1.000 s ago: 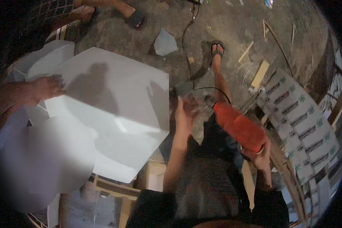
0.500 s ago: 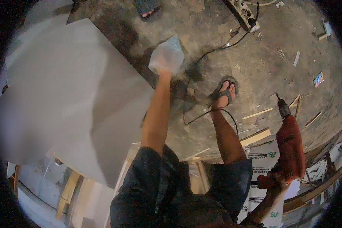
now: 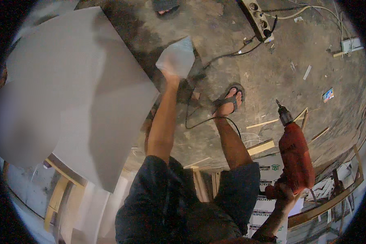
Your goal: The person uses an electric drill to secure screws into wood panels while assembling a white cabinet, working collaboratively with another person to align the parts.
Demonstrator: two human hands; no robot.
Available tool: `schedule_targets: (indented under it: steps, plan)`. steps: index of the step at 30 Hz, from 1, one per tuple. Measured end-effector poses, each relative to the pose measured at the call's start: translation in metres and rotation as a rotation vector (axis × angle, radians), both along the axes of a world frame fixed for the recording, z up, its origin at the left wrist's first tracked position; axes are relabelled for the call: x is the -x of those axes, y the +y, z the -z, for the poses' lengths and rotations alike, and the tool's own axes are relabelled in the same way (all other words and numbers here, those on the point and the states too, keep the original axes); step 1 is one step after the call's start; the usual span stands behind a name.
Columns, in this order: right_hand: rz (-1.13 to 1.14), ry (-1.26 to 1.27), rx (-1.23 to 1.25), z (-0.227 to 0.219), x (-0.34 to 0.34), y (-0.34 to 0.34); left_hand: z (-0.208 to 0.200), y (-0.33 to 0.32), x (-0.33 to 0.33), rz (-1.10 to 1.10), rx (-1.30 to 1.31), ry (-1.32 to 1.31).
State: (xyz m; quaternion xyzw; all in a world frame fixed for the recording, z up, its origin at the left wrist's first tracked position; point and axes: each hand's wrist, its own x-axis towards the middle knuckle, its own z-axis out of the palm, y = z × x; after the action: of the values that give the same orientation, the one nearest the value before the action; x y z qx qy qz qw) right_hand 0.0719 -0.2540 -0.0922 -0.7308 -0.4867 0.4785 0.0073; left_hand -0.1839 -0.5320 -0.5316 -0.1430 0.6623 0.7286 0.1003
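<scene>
My right hand (image 3: 288,194) is wrapped round the handle of a red power drill (image 3: 297,152). The drill's dark chuck and bit point away from me over the floor. Stretched out ahead, my left hand (image 3: 171,71) is closed on a pale, see-through plastic bag (image 3: 180,56); the bag and a blur cover most of its fingers. What the bag contains cannot be made out. To the left of that arm lies a large pale grey panel (image 3: 73,73), its edge running past my forearm.
A power strip (image 3: 258,20) with a black cable (image 3: 219,60) lies on the concrete floor. My sandalled foot (image 3: 229,101) rests near the cable. Wood strips (image 3: 262,147), scraps and a printed white board (image 3: 268,183) lie right. Another person's foot (image 3: 164,8) shows at the far edge.
The whole view has shifted a little, so floor, foot and drill appear further left. Both hands keep hold of the drill and the plastic bag.
</scene>
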Motion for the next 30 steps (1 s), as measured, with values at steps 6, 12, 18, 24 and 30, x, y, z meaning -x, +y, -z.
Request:
schedule_targets:
  steps: [6, 12, 18, 24, 30]
  plan:
    - [-0.047, 0.075, 0.003, -0.025, 0.016, -0.018, 0.002, -0.022, -0.003, -0.072, -0.175, -0.142]
    - [-0.103, 0.066, 0.014, -0.042, 0.015, -0.025, -0.018, -0.034, -0.007, -0.093, -0.031, -0.203]
    - [-0.187, 0.129, 0.147, -0.071, -0.018, -0.031, -0.163, -0.014, -0.025, -0.421, -0.402, -0.492]
    - [-0.995, 0.136, 0.173, -0.119, -0.028, -0.029, -0.357, 0.014, -0.04, -0.079, -0.204, -0.197]
    - [-0.906, 0.389, 0.07, -0.203, 0.039, -0.051, -0.531, 0.061, -0.041, -0.138, -0.948, -0.527]
